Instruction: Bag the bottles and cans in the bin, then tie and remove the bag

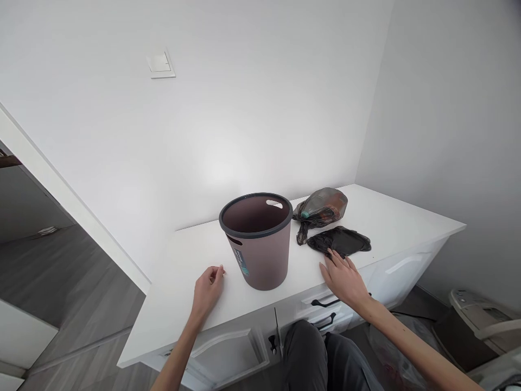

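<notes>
A brown plastic bin (260,247) with a dark grey rim stands empty on the white countertop (407,220). My left hand (208,289) rests on the counter just left of the bin, fingers curled loosely with nothing visible in them. Flat on the counter to the right of the bin lies my right hand (342,276), its fingers stretched out and its fingertips touching the near edge of a folded black bag (340,241). Behind that bag lies a tied, filled translucent dark bag (321,208).
The counter sits in a corner of white walls, with a light switch (161,64) high on the back wall. Drawers with black handles (325,302) are below the counter edge. My dark-trousered knees (321,353) are near the cabinet. Grey floor lies to the left.
</notes>
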Demonstrator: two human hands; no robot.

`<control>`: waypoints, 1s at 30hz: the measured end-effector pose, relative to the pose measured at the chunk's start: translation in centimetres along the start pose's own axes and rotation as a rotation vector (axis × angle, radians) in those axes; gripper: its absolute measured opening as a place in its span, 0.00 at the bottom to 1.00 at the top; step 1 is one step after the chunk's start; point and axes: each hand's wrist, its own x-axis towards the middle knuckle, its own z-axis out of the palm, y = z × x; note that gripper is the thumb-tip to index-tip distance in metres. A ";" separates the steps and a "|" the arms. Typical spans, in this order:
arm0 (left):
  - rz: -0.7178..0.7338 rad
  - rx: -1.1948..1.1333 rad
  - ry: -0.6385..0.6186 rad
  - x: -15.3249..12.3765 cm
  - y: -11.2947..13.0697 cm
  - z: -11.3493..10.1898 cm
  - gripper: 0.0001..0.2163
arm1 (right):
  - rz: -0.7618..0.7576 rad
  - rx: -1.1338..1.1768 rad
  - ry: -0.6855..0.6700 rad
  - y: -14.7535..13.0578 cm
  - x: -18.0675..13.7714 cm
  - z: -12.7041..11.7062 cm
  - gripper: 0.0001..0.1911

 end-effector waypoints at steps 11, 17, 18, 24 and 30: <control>-0.066 -0.143 0.005 -3.1 1.1 -1.2 0.24 | 0.012 0.690 -0.111 -2.2 -4.6 -8.1 0.23; -0.039 -0.272 0.142 -6.1 5.4 -1.3 0.22 | 0.141 1.252 -0.340 -4.9 -4.4 -15.9 0.21; -0.015 -0.286 0.155 -6.6 6.4 -1.4 0.21 | 0.145 1.322 -0.353 -5.2 -4.3 -16.5 0.21; 0.226 -0.322 -0.092 -8.6 12.0 -2.0 0.18 | 0.243 1.601 -0.403 -6.8 -3.8 -16.5 0.20; 0.248 -0.151 -0.347 -10.4 16.3 -2.1 0.17 | 0.201 1.763 -0.432 -9.1 -4.4 -17.3 0.24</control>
